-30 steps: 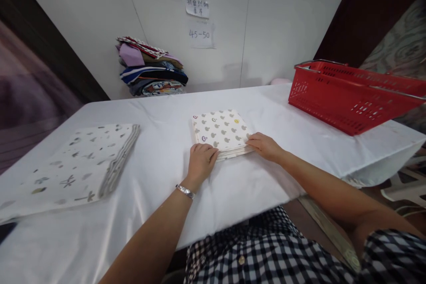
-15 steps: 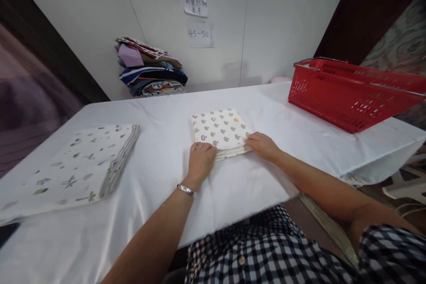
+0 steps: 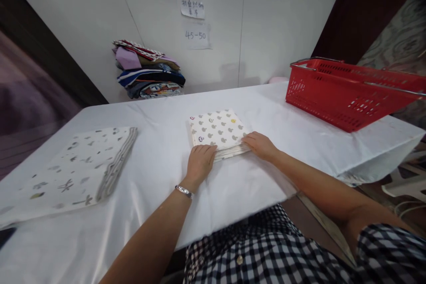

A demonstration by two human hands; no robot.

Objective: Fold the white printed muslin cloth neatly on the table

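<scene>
A folded white cloth (image 3: 218, 129) with grey mushroom-like prints and a few coloured ones lies in several layers in front of me. At its near left corner is my left hand (image 3: 200, 163), fingers curled over the top and the thumb along the front edge. My right hand (image 3: 261, 145) grips the near right corner, with its fingertips on the upper layers. The stacked layers show along the front edge between both hands. What my fingers do underneath is hidden.
A larger folded white cloth (image 3: 76, 168) with grey plant prints lies on the left of the white-covered table (image 3: 159, 142). A pile of folded fabrics (image 3: 149, 71) stands at the back by the wall. To the right sits a red basket (image 3: 336, 97) with metal handles.
The view has shifted slightly. Both hands stay at the same near corners of the folded cloth, and its layers look almost unchanged.
</scene>
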